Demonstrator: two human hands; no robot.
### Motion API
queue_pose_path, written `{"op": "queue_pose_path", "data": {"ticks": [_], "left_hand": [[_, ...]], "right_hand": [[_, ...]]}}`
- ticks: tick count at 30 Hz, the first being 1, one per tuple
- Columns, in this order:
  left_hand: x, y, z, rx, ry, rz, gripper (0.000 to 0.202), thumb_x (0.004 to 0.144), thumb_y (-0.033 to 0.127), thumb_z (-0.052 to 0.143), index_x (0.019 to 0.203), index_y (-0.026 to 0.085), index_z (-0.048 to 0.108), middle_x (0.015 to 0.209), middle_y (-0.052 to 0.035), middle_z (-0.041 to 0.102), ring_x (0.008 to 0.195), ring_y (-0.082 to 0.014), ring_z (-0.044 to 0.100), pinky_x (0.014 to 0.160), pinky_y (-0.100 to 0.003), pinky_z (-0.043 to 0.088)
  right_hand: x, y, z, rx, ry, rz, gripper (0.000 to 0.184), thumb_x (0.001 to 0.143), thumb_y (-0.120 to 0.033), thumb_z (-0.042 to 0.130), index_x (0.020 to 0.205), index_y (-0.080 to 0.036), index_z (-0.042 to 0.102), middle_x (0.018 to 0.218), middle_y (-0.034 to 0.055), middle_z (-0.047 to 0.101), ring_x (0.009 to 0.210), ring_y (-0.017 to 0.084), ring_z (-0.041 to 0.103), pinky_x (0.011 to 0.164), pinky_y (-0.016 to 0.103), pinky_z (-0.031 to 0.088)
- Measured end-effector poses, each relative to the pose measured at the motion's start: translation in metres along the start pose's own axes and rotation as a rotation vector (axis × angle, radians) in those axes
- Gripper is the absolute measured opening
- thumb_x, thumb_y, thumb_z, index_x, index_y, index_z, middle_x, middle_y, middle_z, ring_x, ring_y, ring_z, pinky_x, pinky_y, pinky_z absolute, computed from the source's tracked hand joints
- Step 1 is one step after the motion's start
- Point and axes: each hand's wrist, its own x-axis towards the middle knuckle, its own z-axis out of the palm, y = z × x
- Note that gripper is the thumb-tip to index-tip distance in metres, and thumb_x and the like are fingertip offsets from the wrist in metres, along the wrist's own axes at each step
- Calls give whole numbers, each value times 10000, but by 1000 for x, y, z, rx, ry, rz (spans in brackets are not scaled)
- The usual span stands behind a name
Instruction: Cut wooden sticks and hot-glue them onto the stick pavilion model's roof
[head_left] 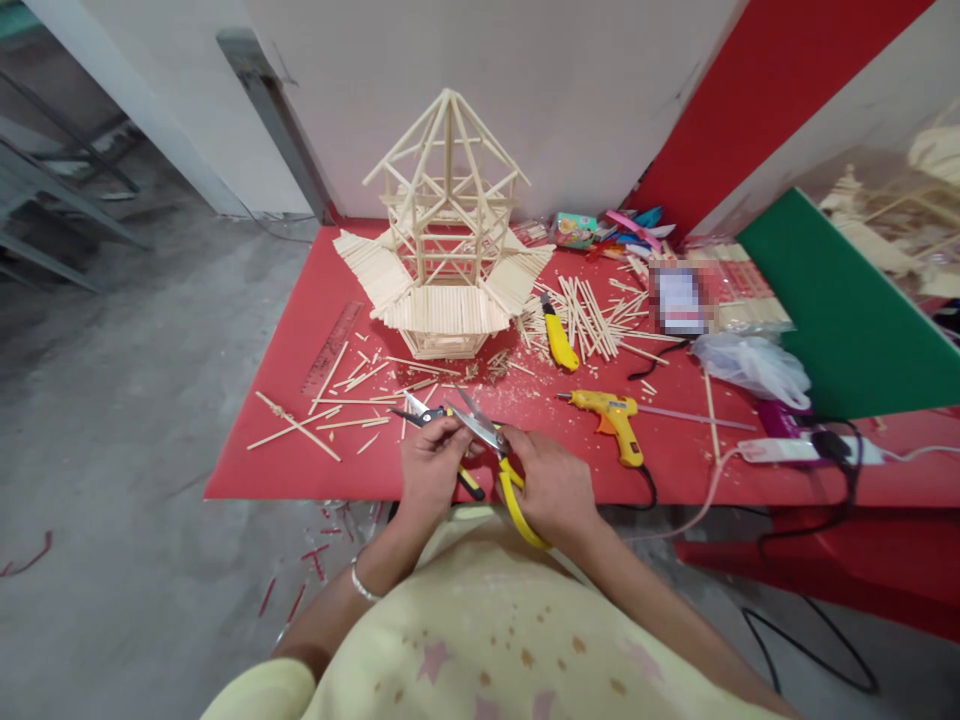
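My right hand point(551, 482) grips a pair of yellow-handled scissors point(517, 505), its fingers around the handles. The scissor blades point up and left, parted, over the fingertips of my left hand point(431, 468). Those fingertips are pinched together; what is between them is too small to make out. Beneath and behind my left hand lies a cutting tool with black and yellow handles point(472, 486), partly hidden. Beyond both hands stands a pavilion-like model made of wooden sticks point(448, 308), with an open frame roof on top and slatted panels sloping out lower down.
On the red table point(247, 475) lie loose sticks point(589, 315), a yellow utility knife point(559, 340), a clear ruler point(330, 345) and a yellow glue gun point(615, 420). Farther right are a plastic bag point(754, 368), a green board point(847, 310) and a power strip point(780, 450) with cords.
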Motion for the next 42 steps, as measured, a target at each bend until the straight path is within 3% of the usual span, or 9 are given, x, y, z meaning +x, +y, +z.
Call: {"op": "queue_pose_path", "data": {"ticks": [10, 18, 24, 28, 32, 37, 42], "left_hand": [[0, 1, 5, 20, 29, 4, 170, 749, 323, 755, 764, 161, 705, 615, -12, 700, 565, -139, 661, 590, -240, 553], [-2, 1, 11, -58, 42, 1, 191, 747, 331, 767, 782, 152, 709, 624, -14, 700, 568, -137, 662, 580, -239, 551], [-2, 3, 15, -109, 36, -75, 263, 734, 347, 785, 887, 141, 728, 681, -27, 717, 571, -134, 662, 562, -249, 560], [1, 1, 12, -123, 6, -116, 322, 748, 385, 775, 943, 140, 701, 714, -30, 711, 570, -134, 651, 529, -255, 552], [5, -2, 9, -159, -17, -105, 339, 782, 394, 748, 1008, 154, 668, 741, -12, 689, 603, -130, 657, 562, -264, 561], [8, -3, 10, -182, -29, -104, 336, 786, 378, 745, 1037, 165, 676, 764, -8, 690, 645, -126, 672, 647, -271, 566], [9, -3, 9, -161, -51, -87, 266, 767, 347, 761, 952, 165, 702, 732, 1, 687, 615, -98, 643, 642, -226, 535]], "right_hand": [[4, -3, 4, 137, -31, 42, 446, 831, -302, 570, 1274, -253, 557, 1096, 61, 699, 984, 221, 643, 739, 274, 407], [5, 5, 20, 150, 64, 21, 408, 840, -279, 534, 1242, -257, 597, 1011, 34, 735, 830, 190, 669, 659, 260, 366], [2, 14, 36, 55, 124, 40, 372, 879, -369, 502, 1202, -246, 639, 669, 13, 698, 601, 162, 618, 572, 256, 273], [4, 30, 27, -103, 140, 148, 411, 911, -444, 493, 1277, -287, 592, 719, 27, 709, 646, 193, 635, 571, 271, 244], [1, 38, 10, -214, 142, 251, 416, 935, -516, 463, 1236, -276, 622, 744, 54, 715, 651, 207, 640, 563, 274, 227], [-8, 29, 3, -17, 199, 176, 486, 930, -578, 464, 1206, -224, 652, 739, 49, 713, 696, 198, 650, 595, 265, 321], [-6, 20, 0, 104, 184, -13, 464, 916, -488, 522, 1271, -198, 593, 1005, 86, 694, 924, 222, 618, 798, 287, 415]]}}
